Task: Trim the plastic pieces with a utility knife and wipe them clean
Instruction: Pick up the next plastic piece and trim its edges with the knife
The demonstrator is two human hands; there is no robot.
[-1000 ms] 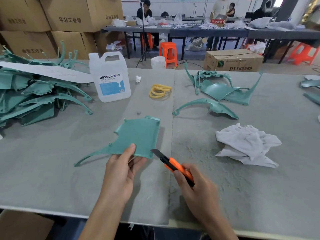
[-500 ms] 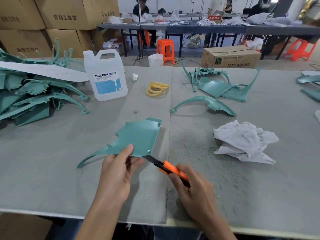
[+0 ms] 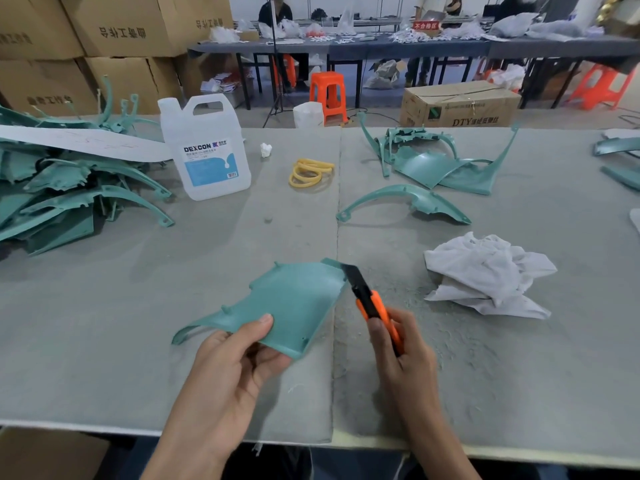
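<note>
My left hand (image 3: pixel 231 358) pinches the near edge of a flat teal plastic piece (image 3: pixel 294 299), thumb on top, holding it just above the grey table (image 3: pixel 104 323). My right hand (image 3: pixel 403 355) grips an orange utility knife (image 3: pixel 375 308). Its dark blade end lies against the piece's right edge near the far corner. A crumpled white rag (image 3: pixel 485 271) lies on the table to the right of the knife.
A heap of teal pieces (image 3: pixel 62 188) fills the left side, more teal pieces (image 3: pixel 436 164) lie at the back right. A white DEXCON jug (image 3: pixel 206 150) and yellow rubber bands (image 3: pixel 310 173) stand behind. Plastic shavings litter the felt near the knife.
The knife has travelled from the piece's near right corner up along its right edge to the far corner. My left hand has tilted and raised the piece a little.
</note>
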